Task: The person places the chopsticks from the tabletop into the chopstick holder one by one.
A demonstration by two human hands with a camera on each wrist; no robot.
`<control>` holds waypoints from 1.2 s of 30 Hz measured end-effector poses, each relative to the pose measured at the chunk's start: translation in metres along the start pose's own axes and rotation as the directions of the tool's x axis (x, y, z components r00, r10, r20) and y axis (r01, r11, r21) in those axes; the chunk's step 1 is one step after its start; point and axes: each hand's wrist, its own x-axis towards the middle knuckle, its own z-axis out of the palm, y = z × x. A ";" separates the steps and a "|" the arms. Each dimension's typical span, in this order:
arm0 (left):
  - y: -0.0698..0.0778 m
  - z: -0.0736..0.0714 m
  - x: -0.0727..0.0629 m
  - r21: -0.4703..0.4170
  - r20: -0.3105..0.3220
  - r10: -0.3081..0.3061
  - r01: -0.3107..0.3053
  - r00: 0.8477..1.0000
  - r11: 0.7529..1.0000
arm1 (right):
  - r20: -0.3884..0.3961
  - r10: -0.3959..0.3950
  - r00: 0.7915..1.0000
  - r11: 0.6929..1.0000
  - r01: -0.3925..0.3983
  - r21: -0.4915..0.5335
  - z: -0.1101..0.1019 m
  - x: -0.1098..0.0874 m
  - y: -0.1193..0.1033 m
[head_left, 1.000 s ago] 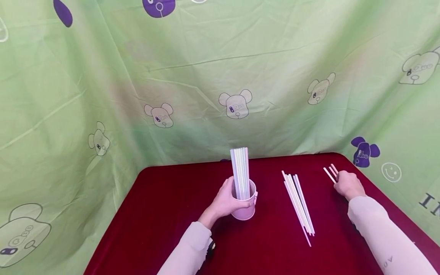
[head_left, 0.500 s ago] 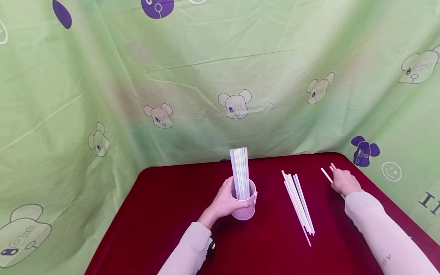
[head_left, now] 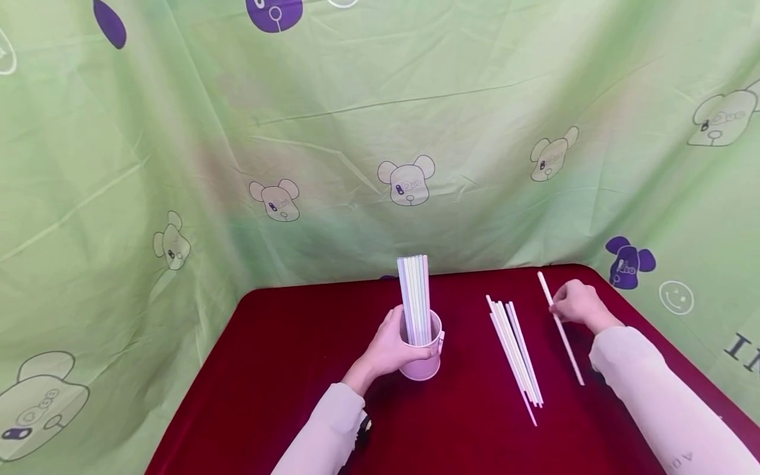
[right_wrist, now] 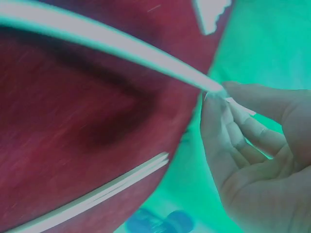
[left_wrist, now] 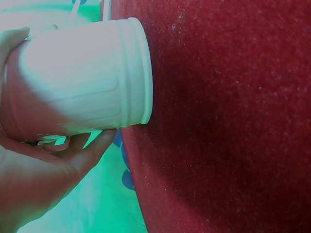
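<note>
Now, left hand [head_left: 387, 348]: thumb and fingers curled round the pink bucket [head_left: 420, 371], lower centre of the head view.
Right hand [head_left: 580, 305]: pinching a pale straw [head_left: 569, 349], right of centre.
Straw bundle [head_left: 415, 300]: standing in the bucket.
Loose straws [head_left: 515, 353]: on the red desk [head_left: 285, 369], between both hands.
Green curtain [head_left: 332, 79]: across the top.

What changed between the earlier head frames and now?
The right hand has moved left, bringing a pinched straw nearer the loose straws. Unchanged: the left hand holding the pink bucket, bundled straws inside it, loose straws lying in place.
</note>
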 end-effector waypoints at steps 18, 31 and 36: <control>-0.001 0.001 0.001 0.015 -0.009 -0.004 0.004 1.000 1.000 | -0.276 -0.127 0.953 0.789 0.265 0.554 -0.010 -0.014 -0.155; -0.006 0.000 0.002 0.027 -0.012 0.016 -0.016 1.000 1.000 | -0.414 -0.206 0.887 0.630 0.444 0.637 0.041 -0.017 -0.222; -0.007 0.001 0.002 0.036 -0.013 0.020 -0.019 1.000 0.999 | -0.415 -0.218 0.883 0.642 0.450 0.620 0.058 -0.014 -0.221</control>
